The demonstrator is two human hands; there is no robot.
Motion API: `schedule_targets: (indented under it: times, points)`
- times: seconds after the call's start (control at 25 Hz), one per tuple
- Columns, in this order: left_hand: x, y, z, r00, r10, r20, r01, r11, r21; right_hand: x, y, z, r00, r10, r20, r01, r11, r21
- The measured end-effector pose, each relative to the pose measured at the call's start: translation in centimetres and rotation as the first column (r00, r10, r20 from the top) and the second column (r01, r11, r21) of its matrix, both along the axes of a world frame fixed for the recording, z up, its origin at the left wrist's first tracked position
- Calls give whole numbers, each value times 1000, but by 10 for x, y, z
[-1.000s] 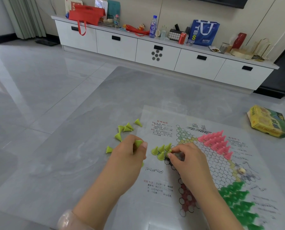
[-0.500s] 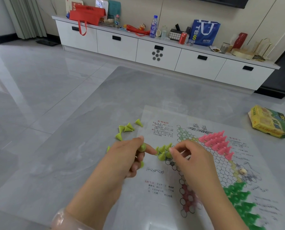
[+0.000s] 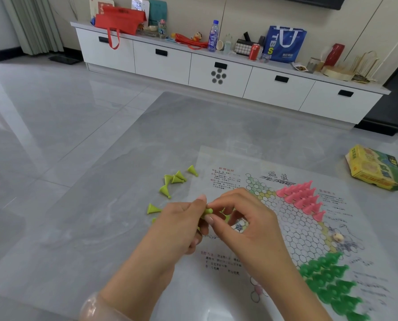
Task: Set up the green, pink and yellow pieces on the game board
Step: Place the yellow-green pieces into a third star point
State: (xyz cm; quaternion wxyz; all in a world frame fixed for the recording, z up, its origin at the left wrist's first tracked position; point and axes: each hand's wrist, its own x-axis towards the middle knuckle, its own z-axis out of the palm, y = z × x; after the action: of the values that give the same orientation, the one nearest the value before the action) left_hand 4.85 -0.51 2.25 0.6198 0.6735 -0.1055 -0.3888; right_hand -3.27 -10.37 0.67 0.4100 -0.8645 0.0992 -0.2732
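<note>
A yellow-green cone piece (image 3: 207, 210) sits between both hands just above the left edge of the board (image 3: 286, 228): the left hand (image 3: 181, 228) pinches it between thumb and forefinger, its other fingers curled, and the right hand (image 3: 244, 218) meets it with thumb and forefinger tips, closed on the same piece. More small yellow pieces show through the gap under the right hand, on the board's left corner; how many cannot be told. The board is a thin, glossy printed sheet with a star of hexagon cells and blocks of red and black text. On its far right point stand the pink pieces (image 3: 302, 195), smooth plastic cones packed in a triangle; on its near right point stand the green pieces (image 3: 332, 281), packed likewise, blurred at the frame edge. A small pale die (image 3: 338, 237) lies on the board between those two groups. Left of the board, loose yellow pieces (image 3: 175, 180) lie tipped on the grey marble-look table (image 3: 100, 228), one more (image 3: 153, 208) just beside the left hand. A yellow cardboard box (image 3: 375, 167) lies on the table to the right of the board, its contents hidden. A clear bangle (image 3: 93, 306) circles the left wrist.
</note>
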Motion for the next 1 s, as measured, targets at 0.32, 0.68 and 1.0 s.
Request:
schedule_targets:
  times: [0.32,0.68,1.0]
  points:
    - [8,2,-6,990,139,32,-137,989,-52,-19,-35,-5,851,-412,-326,419,906,-50]
    - [6,4,-5,995,72,63,-64,991,-120,-14,-26,-15,784,-425,-451,374,905,-204]
    - [7,5,-3,994,72,85,-64,994,-85,-11,-23,-18,814,-403,-418,343,915,-213]
